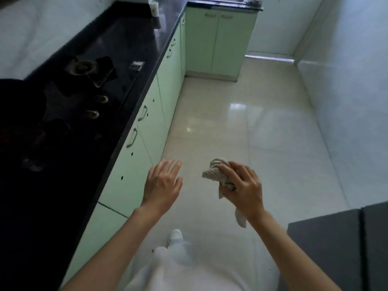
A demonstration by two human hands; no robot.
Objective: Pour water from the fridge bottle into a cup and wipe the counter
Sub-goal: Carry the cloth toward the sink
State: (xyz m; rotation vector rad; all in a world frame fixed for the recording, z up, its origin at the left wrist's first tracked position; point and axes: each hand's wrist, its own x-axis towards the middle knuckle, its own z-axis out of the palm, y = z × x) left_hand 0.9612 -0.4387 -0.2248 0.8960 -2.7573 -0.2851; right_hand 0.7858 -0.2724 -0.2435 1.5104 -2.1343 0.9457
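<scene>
My right hand [243,185] is closed around a crumpled beige cloth [214,172], held over the floor; a strip of the cloth hangs below my wrist. Just to its left my left hand [162,183] is empty, fingers spread, in front of the green cabinet doors. The black counter [130,45] runs along the left, away from both hands. Far along it near the wall stands a pale cup-like object [155,9]. No bottle is in view.
A dark gas stove [84,85] with burners and knobs is set in the counter. Pale green cabinets [147,131] with handles line its front. A sink corner [222,2] sits at the far end. A grey appliance top [336,248] is at the lower right. Glossy tiled floor [252,122] stretches ahead.
</scene>
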